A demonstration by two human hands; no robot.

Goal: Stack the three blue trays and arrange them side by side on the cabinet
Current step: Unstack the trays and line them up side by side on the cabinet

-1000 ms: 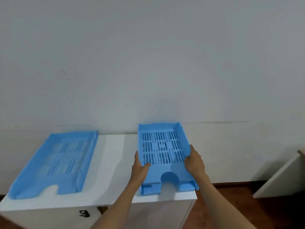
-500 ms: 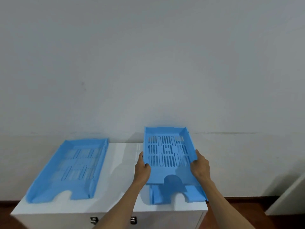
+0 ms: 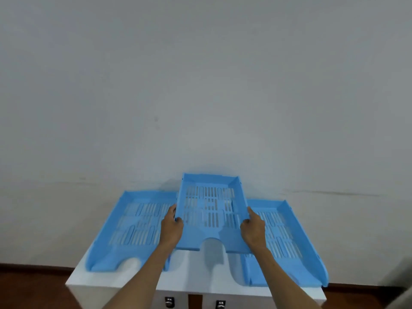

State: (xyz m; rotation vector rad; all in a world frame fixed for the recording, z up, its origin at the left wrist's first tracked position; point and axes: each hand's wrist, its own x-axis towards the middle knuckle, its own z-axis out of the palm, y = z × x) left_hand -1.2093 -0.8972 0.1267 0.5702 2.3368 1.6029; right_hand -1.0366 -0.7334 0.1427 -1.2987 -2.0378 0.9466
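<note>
Three blue slotted trays are in view. I hold the middle tray (image 3: 210,210) in the air above the white cabinet (image 3: 194,284), between the other two. My left hand (image 3: 171,226) grips its left rim and my right hand (image 3: 253,228) grips its right rim. The left tray (image 3: 131,230) lies on the cabinet's left side. On the right side rests the right tray (image 3: 287,239), its front corner past the cabinet's edge. The held tray overlaps the inner rims of both.
A plain grey wall (image 3: 200,85) rises right behind the cabinet. Two dark lock fittings (image 3: 169,301) show on the cabinet's front. Brown floor (image 3: 33,277) lies on both sides below. A blurred pale object (image 3: 403,286) stands at the far right edge.
I have lifted the upper tray off the one beneath and carried it left, to the gap between the two resting trays. My view has shifted, so the cabinet now sits centred.
</note>
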